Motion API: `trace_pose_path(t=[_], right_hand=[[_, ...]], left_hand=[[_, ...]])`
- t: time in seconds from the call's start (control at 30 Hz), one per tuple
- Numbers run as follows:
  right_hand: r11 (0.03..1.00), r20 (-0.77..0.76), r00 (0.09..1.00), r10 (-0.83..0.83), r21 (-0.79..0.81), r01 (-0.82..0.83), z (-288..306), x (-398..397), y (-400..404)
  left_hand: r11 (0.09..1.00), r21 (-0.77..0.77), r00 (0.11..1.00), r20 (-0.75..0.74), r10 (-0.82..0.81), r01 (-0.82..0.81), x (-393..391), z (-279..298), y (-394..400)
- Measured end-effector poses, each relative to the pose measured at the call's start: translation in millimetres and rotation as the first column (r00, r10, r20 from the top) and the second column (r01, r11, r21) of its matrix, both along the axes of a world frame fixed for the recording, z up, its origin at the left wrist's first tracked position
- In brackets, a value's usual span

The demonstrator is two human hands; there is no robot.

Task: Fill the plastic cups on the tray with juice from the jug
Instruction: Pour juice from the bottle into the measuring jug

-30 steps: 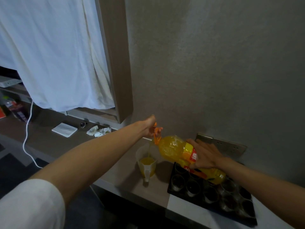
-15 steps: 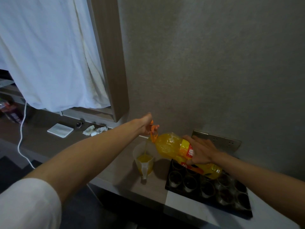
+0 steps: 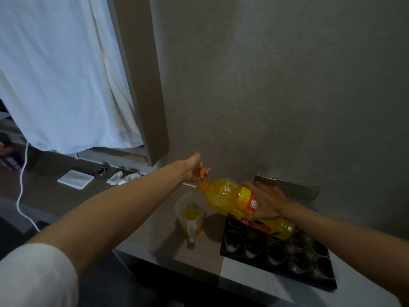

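Observation:
A large bottle of orange juice [image 3: 223, 196] is tipped on its side above the counter, neck to the left. My left hand [image 3: 194, 171] grips its orange handle at the neck. My right hand [image 3: 265, 203] holds the bottle's body at the label. A thin stream of juice runs from the neck into a translucent plastic jug [image 3: 191, 218] standing below, which holds some juice. To the right lies a black tray [image 3: 223, 249] with several clear plastic cups [image 3: 252, 245], all without juice. The bottle's base hangs over the tray's back row.
A wall socket plate [image 3: 287, 187] sits behind my right hand. Further left on the brown counter lie a white pad [image 3: 75, 179], crumpled tissues [image 3: 122, 177] and a small dark object. A white cable [image 3: 22, 191] hangs down at the left. A white curtain hangs above.
The bottle stays tipped and the juice in the jug has risen a little. Both hands keep their hold; the camera view has shifted slightly.

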State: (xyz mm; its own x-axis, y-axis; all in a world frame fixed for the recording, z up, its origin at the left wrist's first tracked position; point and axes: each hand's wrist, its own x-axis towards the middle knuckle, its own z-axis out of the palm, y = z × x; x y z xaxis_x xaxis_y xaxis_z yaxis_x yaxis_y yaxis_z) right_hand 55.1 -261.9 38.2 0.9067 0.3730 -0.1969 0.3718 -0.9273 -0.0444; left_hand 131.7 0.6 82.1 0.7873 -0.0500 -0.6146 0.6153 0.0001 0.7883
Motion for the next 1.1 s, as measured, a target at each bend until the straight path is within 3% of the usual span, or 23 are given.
trace_pose_path(t=[1.1], right_hand=[[1.000, 0.017, 1.000, 0.011, 0.002, -0.011, -5.2, 0.2, -2.7]], left_hand=[[0.999, -0.016, 1.000, 0.002, 0.030, -0.030, -3.0, -3.3, -2.9]])
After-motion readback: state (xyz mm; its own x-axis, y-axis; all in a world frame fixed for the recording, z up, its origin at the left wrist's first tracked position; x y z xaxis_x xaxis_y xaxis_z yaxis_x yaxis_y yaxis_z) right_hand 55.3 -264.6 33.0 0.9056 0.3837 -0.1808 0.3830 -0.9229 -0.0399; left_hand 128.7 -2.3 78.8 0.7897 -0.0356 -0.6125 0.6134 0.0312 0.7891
